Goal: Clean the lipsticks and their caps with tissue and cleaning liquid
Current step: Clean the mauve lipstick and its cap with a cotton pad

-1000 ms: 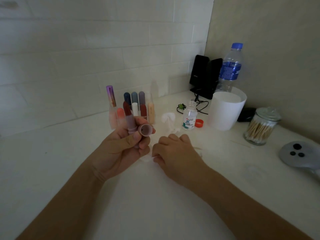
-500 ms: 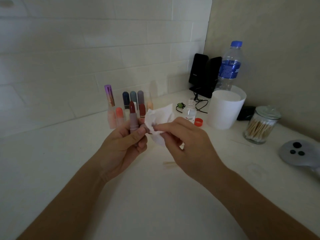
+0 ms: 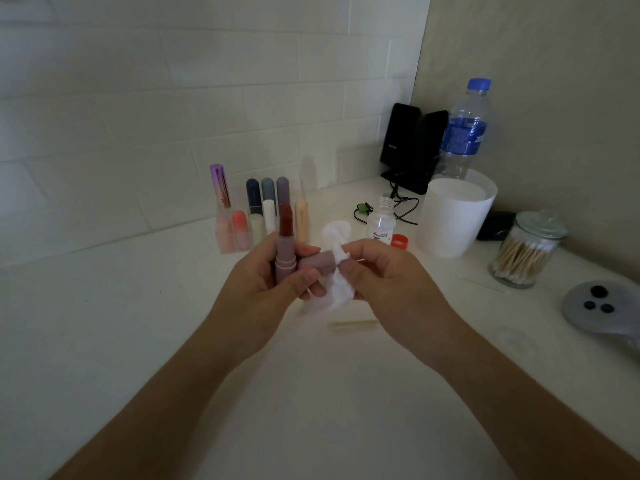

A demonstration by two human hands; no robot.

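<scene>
Above the white counter (image 3: 138, 341), mid-frame, the left hand (image 3: 263, 289) grips two things at once. Its fingers curl round the open lipstick (image 3: 286, 251), which is upright with the red bullet exposed, and thumb and fingertips clamp the mauve cap (image 3: 317, 263), which lies sideways with its mouth toward the right. The right hand (image 3: 388, 282) pinches the tissue (image 3: 341, 289), thumb and forefinger closed on a twisted corner at the cap's mouth. How far the corner is inside cannot be told.

The step looks like wiping the cap's inside. To do it well:
- clamp the cap firmly
- twist the tissue point rather than shove it
- keep the loose tail off the bare bullet just beside it
- hold the lipstick upright

Whether the tissue is damp cannot be told; the uncapped liquid bottle (image 3: 381, 223) stands near behind.

Half a second ago the tissue was spread in front of the cap; now it is bunched and twisted at the mouth. A second ago the right hand was down at the counter and the cap's mouth faced the camera.
</scene>
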